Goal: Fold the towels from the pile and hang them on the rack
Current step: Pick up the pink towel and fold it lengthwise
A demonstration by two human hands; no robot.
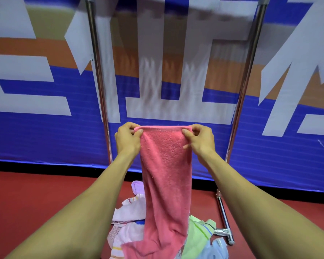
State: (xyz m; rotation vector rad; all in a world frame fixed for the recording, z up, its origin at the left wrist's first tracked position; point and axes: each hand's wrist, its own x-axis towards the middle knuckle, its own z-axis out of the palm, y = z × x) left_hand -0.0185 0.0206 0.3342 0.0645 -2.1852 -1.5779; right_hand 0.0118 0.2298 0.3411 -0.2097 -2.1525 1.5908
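A pink towel [166, 176] hangs lengthwise in front of me, held up by its top edge. My left hand [127, 139] pinches the top left corner and my right hand [200, 140] pinches the top right corner. The towel's lower end trails onto the pile of towels [127, 227] on the floor, a heap of white, striped, green and light blue cloths. Behind the towel stands the metal rack, with its left post [99, 81] and right post [249, 81] rising out of view at the top.
The rack's chrome foot bar [223, 219] lies on the red floor [36, 199] at the right of the pile. A blue, orange and white banner [288, 146] covers the wall right behind the rack.
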